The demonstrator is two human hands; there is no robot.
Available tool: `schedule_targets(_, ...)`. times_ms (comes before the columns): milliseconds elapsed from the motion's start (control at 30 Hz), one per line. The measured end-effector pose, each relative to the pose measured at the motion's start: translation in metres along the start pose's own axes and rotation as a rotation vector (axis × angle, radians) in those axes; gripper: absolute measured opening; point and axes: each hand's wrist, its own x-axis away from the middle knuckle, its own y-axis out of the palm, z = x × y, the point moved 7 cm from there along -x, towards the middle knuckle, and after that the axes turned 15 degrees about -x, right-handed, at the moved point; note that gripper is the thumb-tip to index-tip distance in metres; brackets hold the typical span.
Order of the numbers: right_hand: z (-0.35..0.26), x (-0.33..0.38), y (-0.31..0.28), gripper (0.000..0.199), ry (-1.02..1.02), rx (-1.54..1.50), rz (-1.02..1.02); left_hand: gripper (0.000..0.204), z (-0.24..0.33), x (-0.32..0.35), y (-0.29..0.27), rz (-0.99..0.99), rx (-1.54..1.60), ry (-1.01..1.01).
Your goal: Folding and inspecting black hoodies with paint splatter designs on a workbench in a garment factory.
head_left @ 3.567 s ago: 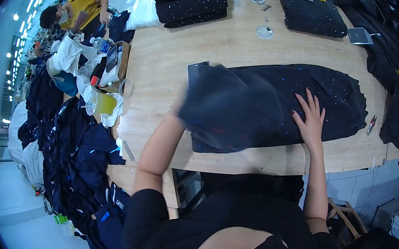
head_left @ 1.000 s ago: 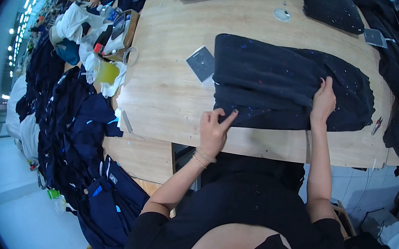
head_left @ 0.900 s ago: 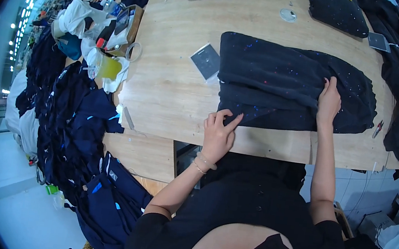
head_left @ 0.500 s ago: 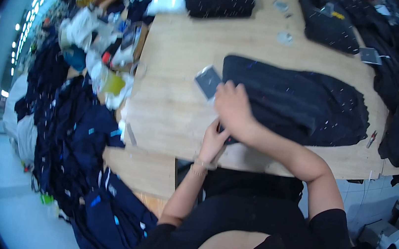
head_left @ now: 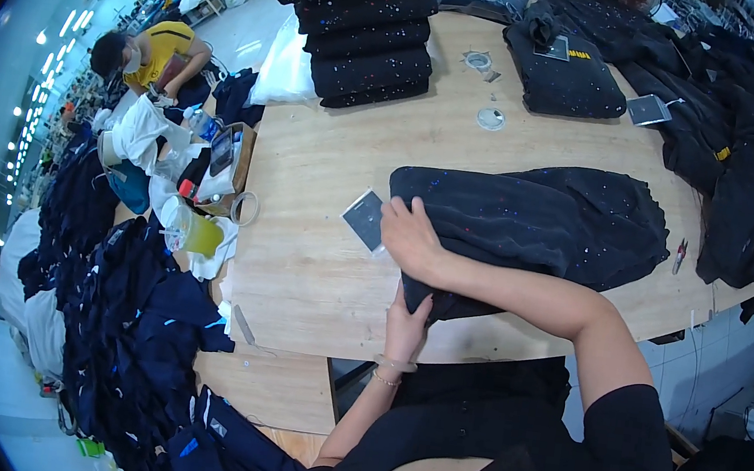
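A black, speckled folded garment (head_left: 529, 221) lies lengthwise on the table, its wavy end to the right. My right hand (head_left: 410, 238) curls over its left edge, fingers bent around the cloth. At the near left corner, my left hand (head_left: 406, 326) grips the fabric, the thumb on top and the other fingers partly hidden. A dark hang tag (head_left: 364, 222) in a clear sleeve sticks out to the left, partly beside my right hand's fingers.
A tall stack of speckled garments (head_left: 366, 55) stands at the far left. Another folded garment (head_left: 570, 80) and a dark pile (head_left: 751, 178) lie to the right. Small snips (head_left: 680, 257) rest near the right edge. A yellow drink cup (head_left: 198, 234) and tape roll (head_left: 246, 209) sit left.
The view has tilted up, so the table sits lower and more of the stack shows. Both hands stay at the garment's left end, with the fingers shifted slightly along its edge.
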Motion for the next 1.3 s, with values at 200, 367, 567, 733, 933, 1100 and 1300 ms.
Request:
schedule_targets(200, 0.006, 0.005, -0.015, 0.011, -0.061, -0.06, 0.047, 0.054, 0.01, -0.002, -0.019, 0.085, -0.032, 0.162)
schedule_targets(367, 0.023, 0.038, -0.05, 0.02, 0.092, -0.182, 0.138, 0.045, 0.056, -0.046, -0.079, 0.253, -0.252, 0.493)
schedule_targets(567, 0.016, 0.041, -0.056, 0.018, -0.076, -0.324, 0.132, 0.032, 0.08, -0.072, -0.064, -0.03, -0.428, 0.796)
schedule_targets(733, 0.007, 0.058, -0.053, 0.017, -0.239, -0.366, 0.181, 0.027, 0.07, -0.073, -0.058, 0.099, -0.522, 0.788)
schedule_targets(933, 0.012, 0.069, -0.065, 0.015, -0.289, -0.378, 0.239, 0.027, 0.081, -0.06, -0.059, 0.147, -0.425, 0.873)
schedule_targets(1100, 0.013, 0.07, -0.062, 0.016, -0.252, -0.461, 0.266, 0.024, 0.085, -0.062, -0.054, 0.02, -0.398, 0.819)
schedule_targets(1300, 0.024, 0.092, -0.041, 0.032, -0.138, -0.419, 0.147, 0.017, 0.078, -0.062, -0.032, 0.258, -0.737, 0.88)
